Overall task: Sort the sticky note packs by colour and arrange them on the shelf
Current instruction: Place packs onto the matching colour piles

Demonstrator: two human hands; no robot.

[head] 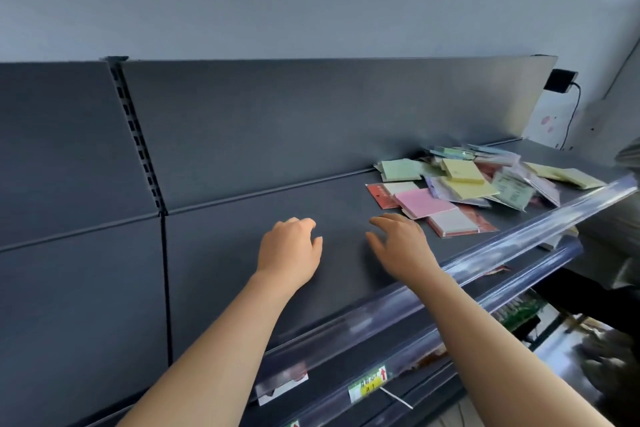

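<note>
Forearms outstretched, left grip (pixel 290 248) and right grip (pixel 399 243) side by side, palms down, fingers relaxed.

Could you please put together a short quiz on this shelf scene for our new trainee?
1. True or false: the left hand and the right hand each hold a pack.
2. Where on the shelf does the pile of sticky note packs lie? A: at the person's left. B: under the hands. C: at the person's right.
3. In one word: are the packs already sorted by colour?
Key: 1 false, both hands are empty. 2 C. 3 No: a pink pack, a yellow pack and a green pack lie mixed in one heap.
</note>
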